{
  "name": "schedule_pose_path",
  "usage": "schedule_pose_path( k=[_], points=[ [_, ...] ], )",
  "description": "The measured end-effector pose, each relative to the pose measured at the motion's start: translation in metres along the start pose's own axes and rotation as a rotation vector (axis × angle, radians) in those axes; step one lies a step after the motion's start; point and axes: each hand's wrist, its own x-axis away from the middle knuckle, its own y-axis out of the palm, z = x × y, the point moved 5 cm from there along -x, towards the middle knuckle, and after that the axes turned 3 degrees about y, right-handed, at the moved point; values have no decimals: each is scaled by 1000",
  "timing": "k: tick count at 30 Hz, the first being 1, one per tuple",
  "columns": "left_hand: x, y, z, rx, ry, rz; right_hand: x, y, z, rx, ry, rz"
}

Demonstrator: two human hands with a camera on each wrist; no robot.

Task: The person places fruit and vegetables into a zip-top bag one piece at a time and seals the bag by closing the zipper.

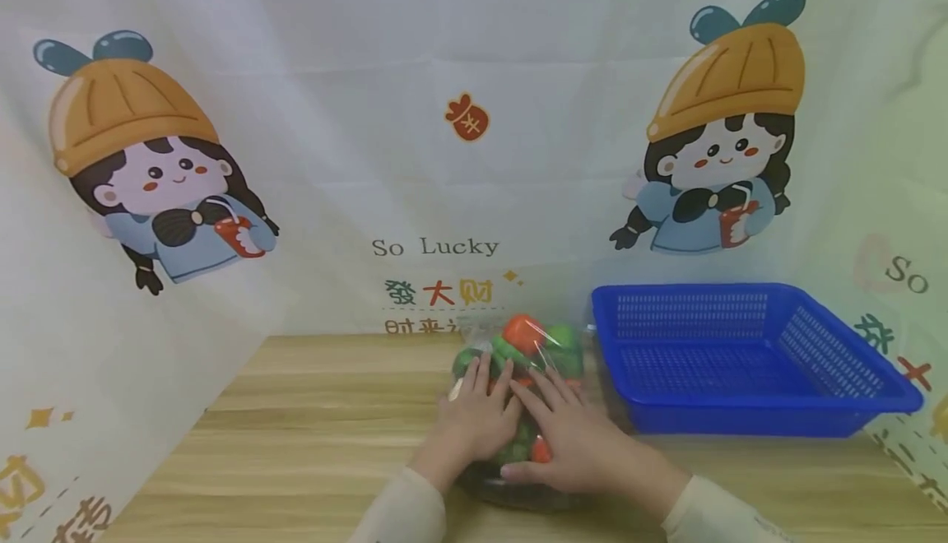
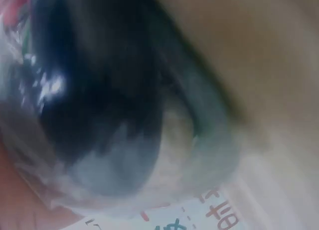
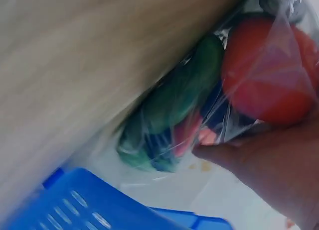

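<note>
A clear plastic bag [image 1: 518,495] full of vegetable-like pieces lies on the wooden table. Through the film I see a round orange-red piece [image 1: 524,335] and a green piece [image 1: 561,336]. My left hand [image 1: 474,421] rests on the bag's left side, fingers extended. On its right side lies my right hand [image 1: 585,444], fingers spread and thumb out. In the left wrist view, a dark glossy piece [image 2: 99,105] sits beside a curved green one [image 2: 212,135], both blurred. The right wrist view shows a red round piece [image 3: 269,73] and a long green piece [image 3: 187,90] near my thumb.
A blue plastic basket [image 1: 748,420] with perforated walls stands right of the bag. Under both lies the wood-grain table [image 1: 318,436]. A white printed cloth [image 1: 355,132] hangs behind and along the sides.
</note>
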Motion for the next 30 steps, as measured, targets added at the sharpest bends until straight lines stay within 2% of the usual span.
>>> schedule_pose_path(
  k=[4,6,8,11,13,16,20,23,25,28,30],
  points=[
    [-2,-1,-4,85,23,-77,-4,-1,8,-194,78,22],
    [-3,-2,-3,102,51,-110,-6,-1,12,-217,121,45],
    [-2,-4,-3,133,65,-102,-5,1,14,-173,150,46],
    [5,-7,-4,161,98,-79,-2,3,15,-30,172,13],
    [11,-9,-7,189,105,-63,1,1,16,7,197,-13],
    [16,-11,-12,154,118,-57,4,-4,17,15,225,-23],
    [10,-13,-19,91,119,-44,-2,-9,18,-29,203,4],
    [7,-15,-22,82,136,-68,-2,-12,20,-85,192,6],
    [9,-20,-25,102,139,-89,3,-20,22,-129,191,12],
    [14,-35,-27,130,130,-65,12,-46,28,-162,182,80],
    [17,-49,-29,140,119,-36,20,-67,35,-135,178,138]
  ],
)
